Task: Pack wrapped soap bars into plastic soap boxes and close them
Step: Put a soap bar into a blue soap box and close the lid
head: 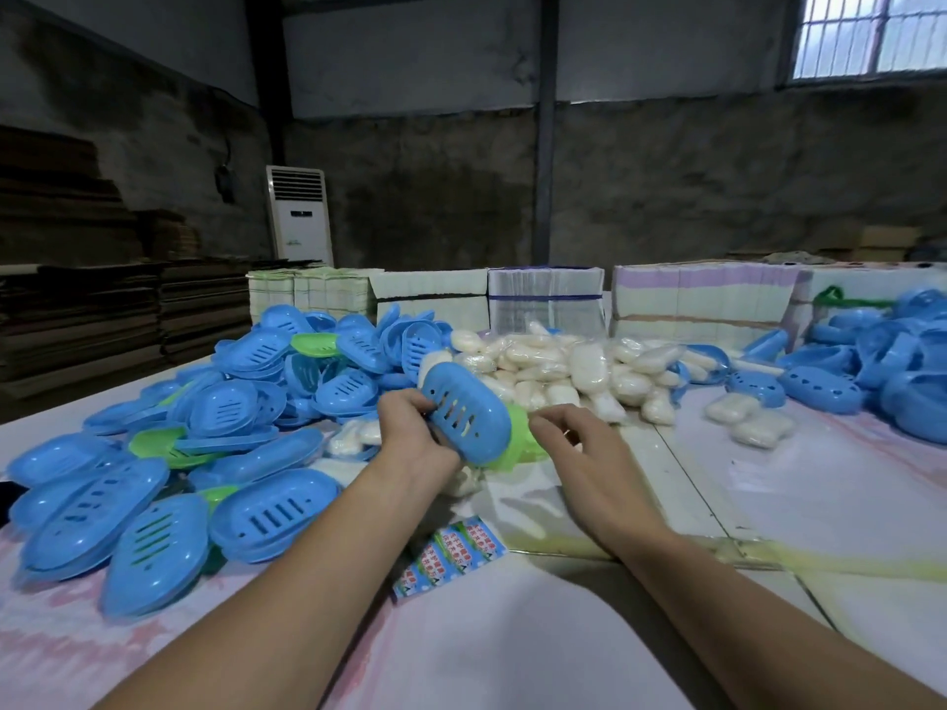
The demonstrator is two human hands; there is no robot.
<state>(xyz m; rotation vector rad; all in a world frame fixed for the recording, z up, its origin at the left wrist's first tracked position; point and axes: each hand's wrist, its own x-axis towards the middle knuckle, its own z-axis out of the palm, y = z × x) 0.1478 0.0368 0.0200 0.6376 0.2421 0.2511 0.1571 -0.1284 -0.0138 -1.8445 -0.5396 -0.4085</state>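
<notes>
Two bare hands are up over the table [820, 504], and the left hand [415, 433] has the goods: its fingers curl round the near end of a blue soap box [469, 417], tilted up on edge with its slotted face toward the camera. Through those slots comes a pale glint, perhaps a bar inside, though the view is too poor to be sure. Just behind the box, touching it, sits a green soap box piece [522, 440], one only here. The right hand [579, 443] hovers just right of that green piece, fingers loosely bent, holding nothing. Beyond the hands lies the heap of wrapped soap bars [563, 363], dozens of white packets, too many to count, with two or three strays [750, 420] apart on the right. On the left spreads a pile of blue box halves [153, 453], well over thirty, with about four green halves [312, 344] mixed in; a second blue pile [881, 371] sits far right. One printed label sheet [448, 556] lies between the forearms. Along the back edge stand roughly six bundles of stacked paper [543, 287].
</notes>
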